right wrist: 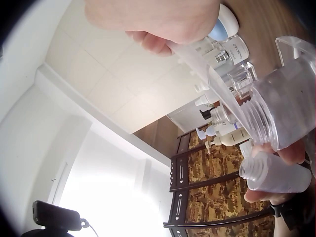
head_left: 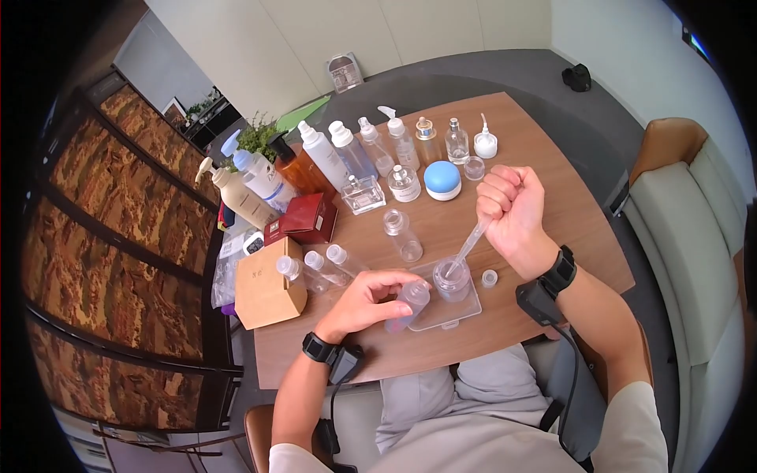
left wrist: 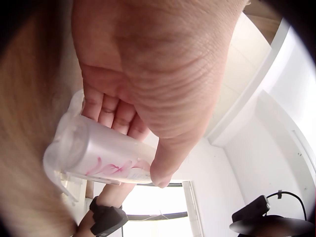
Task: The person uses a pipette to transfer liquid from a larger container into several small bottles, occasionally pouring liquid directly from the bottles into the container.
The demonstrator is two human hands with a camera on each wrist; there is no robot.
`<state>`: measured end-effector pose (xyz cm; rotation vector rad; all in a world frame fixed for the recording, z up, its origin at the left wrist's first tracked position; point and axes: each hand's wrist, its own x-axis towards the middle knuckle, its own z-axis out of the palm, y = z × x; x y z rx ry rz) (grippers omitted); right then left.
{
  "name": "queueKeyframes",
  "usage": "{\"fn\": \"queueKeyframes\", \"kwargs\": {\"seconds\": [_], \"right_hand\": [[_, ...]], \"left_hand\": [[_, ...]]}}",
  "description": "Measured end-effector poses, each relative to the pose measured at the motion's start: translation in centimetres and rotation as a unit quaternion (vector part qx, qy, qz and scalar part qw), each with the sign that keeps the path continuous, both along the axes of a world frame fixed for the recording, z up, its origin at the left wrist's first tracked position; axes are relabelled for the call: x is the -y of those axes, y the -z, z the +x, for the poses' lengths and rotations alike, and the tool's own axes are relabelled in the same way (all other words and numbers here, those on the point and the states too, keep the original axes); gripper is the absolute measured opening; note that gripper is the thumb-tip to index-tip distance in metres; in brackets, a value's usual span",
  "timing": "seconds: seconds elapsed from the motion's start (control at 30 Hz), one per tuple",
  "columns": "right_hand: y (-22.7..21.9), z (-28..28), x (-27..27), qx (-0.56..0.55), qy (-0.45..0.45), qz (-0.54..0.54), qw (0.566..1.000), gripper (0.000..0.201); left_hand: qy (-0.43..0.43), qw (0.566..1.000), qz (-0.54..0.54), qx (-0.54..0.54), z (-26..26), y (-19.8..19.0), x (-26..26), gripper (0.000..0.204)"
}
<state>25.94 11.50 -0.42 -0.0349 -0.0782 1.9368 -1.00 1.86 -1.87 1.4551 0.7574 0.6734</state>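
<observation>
My left hand (head_left: pixel 364 301) grips a small frosted bottle (head_left: pixel 412 296) between thumb and fingers. Pink flower print shows on this bottle (left wrist: pixel 116 159) in the left wrist view; its threaded neck (right wrist: pixel 253 169) is uncapped. With curled fingers my right hand (head_left: pixel 512 211) holds a clear plastic dropper (head_left: pixel 471 246), its upper end hidden in the fist. The dropper's lower end reaches into the mouth of a clear, wide-necked jar (head_left: pixel 453 287). That jar stands on a clear plastic tray (head_left: pixel 430 320), just right of the frosted bottle. A small white cap (head_left: pixel 490 277) lies right of the tray.
An open clear bottle (head_left: pixel 405 238) stands beyond the tray. Several small capped bottles (head_left: pixel 337 258) are left of it, near a cardboard box (head_left: pixel 268 285) and a dark red box (head_left: pixel 311 217). Pump and spray bottles line the back, with a blue-lidded jar (head_left: pixel 442 180) before them.
</observation>
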Motion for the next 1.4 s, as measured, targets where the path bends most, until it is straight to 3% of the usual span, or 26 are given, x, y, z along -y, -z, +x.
{"fn": "queueKeyframes", "kwargs": {"seconds": [0.53,0.87,0.93,1.07,1.4], "right_hand": [[-1.8,-0.7,-0.8,0.022,0.002,0.011,1.0,0.028],[-0.3,-0.8,-1.0,0.0,-0.034,0.026,0.999,0.027],[-0.2,-0.9,-1.1,0.006,-0.025,0.03,0.999,0.026],[-0.2,-0.9,-1.1,0.007,-0.014,0.016,1.0,0.025],[-0.2,-0.9,-0.9,0.012,-0.011,0.013,1.0,0.026]], "left_hand": [[-0.05,0.999,0.009,-0.011,0.6,-0.3,0.4,0.055],[-0.041,0.999,0.007,-0.013,0.3,0.4,0.1,0.054],[-0.01,1.0,-0.003,0.002,0.0,0.6,0.0,0.045],[-0.04,0.999,0.017,-0.027,0.5,0.5,0.1,0.057],[-0.041,0.999,0.016,-0.015,0.4,0.9,0.1,0.057]]}}
